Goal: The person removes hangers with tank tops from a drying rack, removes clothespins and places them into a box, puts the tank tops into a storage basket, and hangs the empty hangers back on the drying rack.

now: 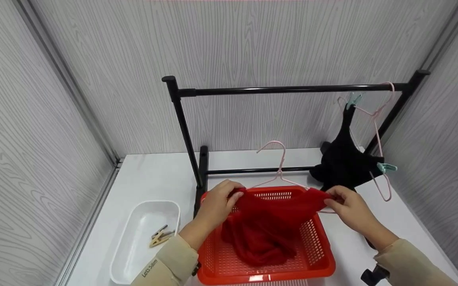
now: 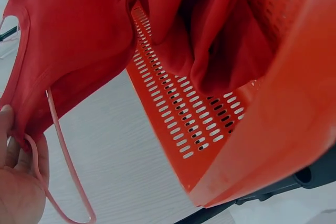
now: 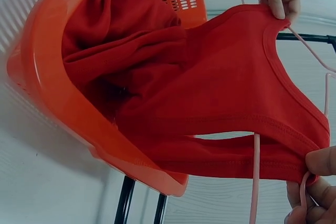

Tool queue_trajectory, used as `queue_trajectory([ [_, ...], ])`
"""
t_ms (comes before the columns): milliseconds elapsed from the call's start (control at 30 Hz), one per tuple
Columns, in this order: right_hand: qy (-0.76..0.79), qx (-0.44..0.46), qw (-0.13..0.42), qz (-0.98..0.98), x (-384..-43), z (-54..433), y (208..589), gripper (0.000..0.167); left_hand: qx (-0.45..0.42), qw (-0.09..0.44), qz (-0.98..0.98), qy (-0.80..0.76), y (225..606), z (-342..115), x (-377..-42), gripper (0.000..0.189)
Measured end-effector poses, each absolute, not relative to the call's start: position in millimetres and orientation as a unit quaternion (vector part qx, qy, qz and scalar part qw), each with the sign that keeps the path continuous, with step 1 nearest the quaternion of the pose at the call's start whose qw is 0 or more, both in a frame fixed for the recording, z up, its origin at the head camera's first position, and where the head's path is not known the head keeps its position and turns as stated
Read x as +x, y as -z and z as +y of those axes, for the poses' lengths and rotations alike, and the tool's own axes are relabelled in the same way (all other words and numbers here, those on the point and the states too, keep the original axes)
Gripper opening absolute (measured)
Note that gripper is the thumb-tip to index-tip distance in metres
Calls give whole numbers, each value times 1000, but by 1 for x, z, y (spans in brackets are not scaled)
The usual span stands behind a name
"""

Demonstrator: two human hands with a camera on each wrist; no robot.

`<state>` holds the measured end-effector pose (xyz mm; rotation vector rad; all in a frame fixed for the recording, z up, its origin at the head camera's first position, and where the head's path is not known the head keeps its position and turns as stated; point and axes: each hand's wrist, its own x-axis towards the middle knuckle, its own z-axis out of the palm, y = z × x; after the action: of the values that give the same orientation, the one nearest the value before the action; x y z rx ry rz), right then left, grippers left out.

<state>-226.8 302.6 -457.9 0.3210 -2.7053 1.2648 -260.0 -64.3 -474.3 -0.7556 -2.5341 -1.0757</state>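
Note:
A red tank top (image 1: 280,208) is stretched between both hands, its lower part bunched inside the red plastic basket (image 1: 266,276). My left hand (image 1: 218,202) pinches one shoulder strap, and my right hand (image 1: 350,208) pinches the other. A pink hanger (image 1: 280,171) runs inside the top, its hook standing up behind the neckline. In the left wrist view, the hanger's end (image 2: 65,156) loops out beside my left fingers. The right wrist view shows the hanger's other end (image 3: 255,177) coming out of an armhole by my right hand (image 3: 317,187).
Behind the basket stands a black rack (image 1: 292,89). At its right hangs a black garment (image 1: 346,159) on a pink hanger, with mint-green clothespins (image 1: 386,167). A white tray (image 1: 119,254) at left holds several tan clothespins (image 1: 160,238).

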Motion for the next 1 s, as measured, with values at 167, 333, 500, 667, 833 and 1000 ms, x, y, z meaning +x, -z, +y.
queue_trajectory([
  [167,-419,107,69,-899,-227,304,458,5,-253,159,-872,387,476,-68,-260,13],
  [333,-408,100,68,-905,-227,307,457,5,-248,179,-867,393,478,-75,-261,10],
  [500,-398,94,64,-910,-227,309,459,6,-249,188,-864,396,481,-83,-262,9],
  [667,-405,101,70,-906,-226,310,458,6,-250,204,-861,394,484,-89,-262,9],
  [833,-413,106,79,-901,-225,309,458,6,-244,219,-861,388,487,-97,-263,9],
  [1000,-409,100,80,-904,-224,310,456,7,-234,235,-860,387,491,-106,-262,8],
])
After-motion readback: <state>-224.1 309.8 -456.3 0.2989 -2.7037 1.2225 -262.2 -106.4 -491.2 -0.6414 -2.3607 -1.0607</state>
